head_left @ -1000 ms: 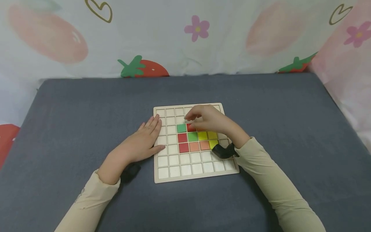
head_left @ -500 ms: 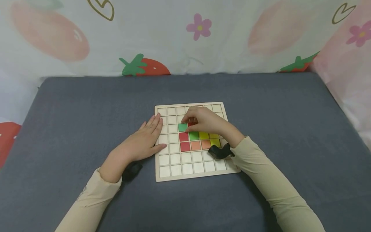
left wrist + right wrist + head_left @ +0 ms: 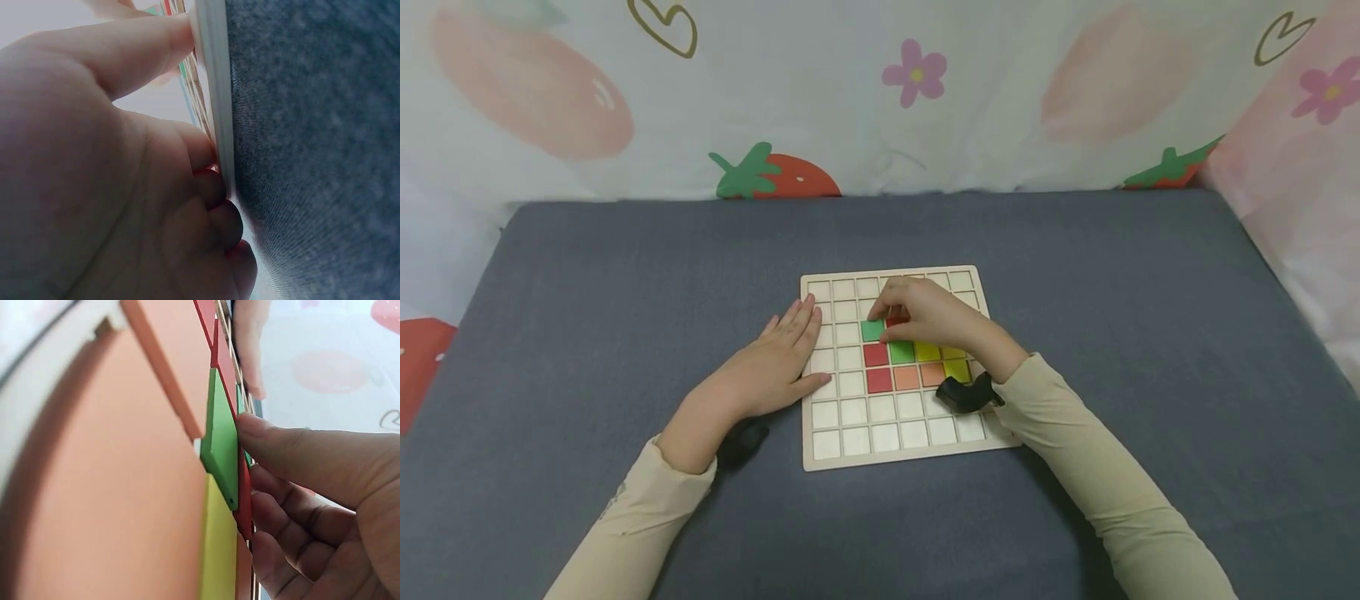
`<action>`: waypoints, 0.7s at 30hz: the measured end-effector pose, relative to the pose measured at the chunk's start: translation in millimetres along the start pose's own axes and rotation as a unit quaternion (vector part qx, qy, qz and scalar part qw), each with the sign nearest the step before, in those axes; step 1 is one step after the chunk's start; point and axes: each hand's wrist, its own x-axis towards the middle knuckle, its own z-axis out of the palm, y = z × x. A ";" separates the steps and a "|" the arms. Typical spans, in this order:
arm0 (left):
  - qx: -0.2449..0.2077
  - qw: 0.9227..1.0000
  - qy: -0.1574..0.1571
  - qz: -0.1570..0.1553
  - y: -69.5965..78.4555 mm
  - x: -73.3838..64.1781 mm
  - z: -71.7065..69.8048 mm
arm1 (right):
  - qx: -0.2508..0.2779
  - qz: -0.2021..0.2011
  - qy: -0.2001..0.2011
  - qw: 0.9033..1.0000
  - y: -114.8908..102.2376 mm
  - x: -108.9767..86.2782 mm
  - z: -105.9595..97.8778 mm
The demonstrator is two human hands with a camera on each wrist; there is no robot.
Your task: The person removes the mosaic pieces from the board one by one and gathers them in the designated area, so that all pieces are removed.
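A square wooden grid board (image 3: pixel 807 457) lies on the table. My left hand (image 3: pixel 758 375) rests on its left edge, fingers straight; in the left wrist view, thumb and fingertips touch the board's side (image 3: pixel 215 81). Over the upper middle, my right hand (image 3: pixel 936 312) has thumb and curved fingers at the edges of a green square tile (image 3: pixel 872 331), which lies in the grid. Beside and below are red tiles (image 3: pixel 876 355), a second green tile (image 3: pixel 902 352), yellow tiles (image 3: pixel 927 352) and orange tiles (image 3: pixel 906 377). The right hand partly covers the red tile (image 3: pixel 893 321) beside the first green one.
Grey cloth covers the table (image 3: pixel 625 275) around the board. A white curtain (image 3: pixel 985 100) with fruit and flower prints hangs behind. Black wrist devices (image 3: pixel 966 393) sit under both wrists, the right one over the board.
My right hand has shifted slightly left and down, from above the red tile to the green tile, then stayed there. The left hand keeps its place on the board.
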 end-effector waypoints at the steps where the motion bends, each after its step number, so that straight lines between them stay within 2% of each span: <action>1: 0.000 1.000 0.000 0.000 0.1 -0.1 0.1 | -0.001 0.001 0.000 1.000 -0.5 0.1 0.1; 21: -0.001 1.000 0.002 0.000 -0.1 0.3 1.2 | -0.010 0.010 -0.001 1.000 -3.7 2.1 1.8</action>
